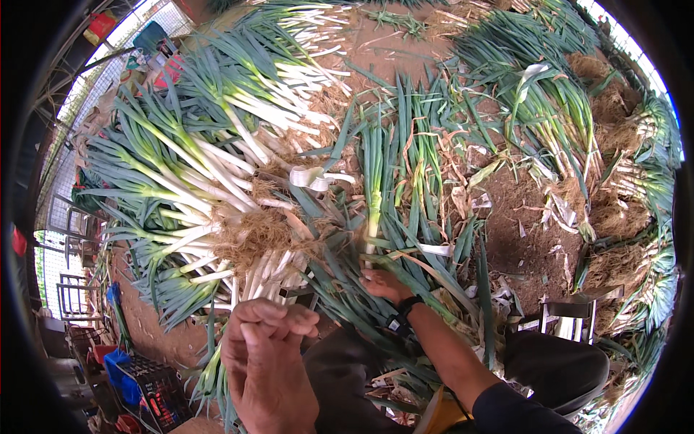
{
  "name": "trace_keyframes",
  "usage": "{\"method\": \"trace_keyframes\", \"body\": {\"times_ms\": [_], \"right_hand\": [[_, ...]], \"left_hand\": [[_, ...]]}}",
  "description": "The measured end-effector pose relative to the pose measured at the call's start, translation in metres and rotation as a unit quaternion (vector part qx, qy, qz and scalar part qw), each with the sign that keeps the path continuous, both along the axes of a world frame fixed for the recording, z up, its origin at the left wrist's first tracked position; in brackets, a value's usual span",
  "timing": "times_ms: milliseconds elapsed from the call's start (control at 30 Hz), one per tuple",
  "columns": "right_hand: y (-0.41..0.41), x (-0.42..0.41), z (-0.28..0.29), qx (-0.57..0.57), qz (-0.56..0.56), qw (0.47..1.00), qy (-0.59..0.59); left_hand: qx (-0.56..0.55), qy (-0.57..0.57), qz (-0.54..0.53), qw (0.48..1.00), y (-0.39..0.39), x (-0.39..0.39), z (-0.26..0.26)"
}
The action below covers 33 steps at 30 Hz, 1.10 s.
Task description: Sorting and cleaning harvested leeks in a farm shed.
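Observation:
My right hand (pixel 385 285), with a black band on its wrist, grips the lower white stem of a large green onion (pixel 373 214). Its green leaves point away from me. Close to the camera, my left hand (pixel 274 358) is raised with fingers bent and thumb against them; nothing shows in its grasp. Just beyond it lies a pile of green onions (pixel 206 184) with bare white stems and brown roots (pixel 255 236) turned towards the middle. A curled strip of pale peel (pixel 312 178) lies beside the pile. Loose green leaves (pixel 347 293) surround my right wrist.
Unpeeled green onions (pixel 547 119) lie on the soil floor at right, with more root bundles (pixel 618 217) along the rim. A small metal-framed stool (pixel 577 306) stands by my right knee (pixel 558 369). At lower left is a black plastic crate (pixel 157 393) with a blue bag (pixel 120 374).

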State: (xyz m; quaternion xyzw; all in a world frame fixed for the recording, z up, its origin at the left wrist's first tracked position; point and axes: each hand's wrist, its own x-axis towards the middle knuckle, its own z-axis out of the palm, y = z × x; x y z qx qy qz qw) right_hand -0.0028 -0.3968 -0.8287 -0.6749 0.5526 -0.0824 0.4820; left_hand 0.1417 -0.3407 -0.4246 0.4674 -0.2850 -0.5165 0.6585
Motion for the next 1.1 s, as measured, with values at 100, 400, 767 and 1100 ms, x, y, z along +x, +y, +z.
{"method": "trace_keyframes", "body": {"times_ms": [100,400,767,1100], "right_hand": [[-0.012,0.001,0.0,0.076,-0.012,0.997,0.003],[0.011,-0.023,0.066,0.141,-0.258,0.856,-0.425],[0.07,-0.095,0.226,0.044,-0.152,0.905,-0.394],[0.08,-0.072,0.314,-0.316,-0.116,0.906,-0.256]], "left_hand": [[0.011,0.011,0.012,1.0,-0.003,-0.007,0.004],[0.017,0.065,-0.025,0.997,0.01,0.003,0.013],[0.063,-0.001,-0.024,0.998,-0.004,-0.02,-0.003],[-0.03,-0.236,-0.188,0.953,-0.02,-0.045,-0.015]]}}
